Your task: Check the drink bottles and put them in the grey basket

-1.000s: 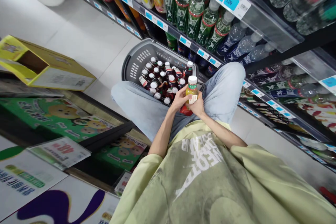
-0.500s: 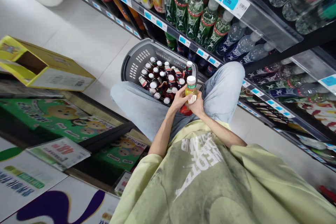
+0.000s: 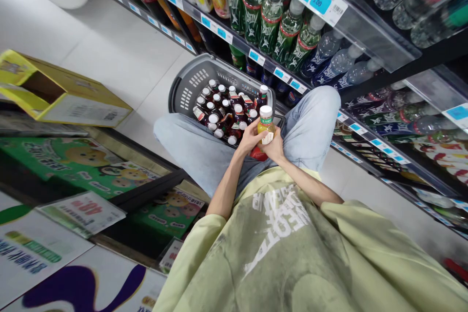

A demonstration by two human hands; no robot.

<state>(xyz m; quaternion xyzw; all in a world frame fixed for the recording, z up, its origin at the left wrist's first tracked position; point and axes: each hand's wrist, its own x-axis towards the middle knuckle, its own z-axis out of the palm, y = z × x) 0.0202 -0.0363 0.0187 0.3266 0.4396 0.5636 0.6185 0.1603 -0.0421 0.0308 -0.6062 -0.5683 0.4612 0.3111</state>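
Note:
A small drink bottle (image 3: 265, 126) with a white cap, a green band and yellow contents stands upright between my two hands. My left hand (image 3: 251, 137) is closed round its left side, with the thumb across the front. From the right, my right hand (image 3: 275, 146) grips the same bottle; some of its fingers are hidden behind it. Just beyond my hands is a grey shopping basket (image 3: 185, 75) holding several dark bottles (image 3: 225, 113) with white caps. Something red (image 3: 258, 153) shows below my hands, partly covered, and I cannot make out its kind.
Shelves with green-labelled bottles (image 3: 252, 19) and price tags (image 3: 281, 74) rise beyond the basket. On the left are a yellow cardboard box (image 3: 84, 107), green cartons (image 3: 66, 156) and a price sign (image 3: 82, 212). My bent knees (image 3: 314, 112) flank the basket.
Almost nothing differs. Both hands keep hold of the yellow drink bottle in the same place, and the basket and its bottles have not moved.

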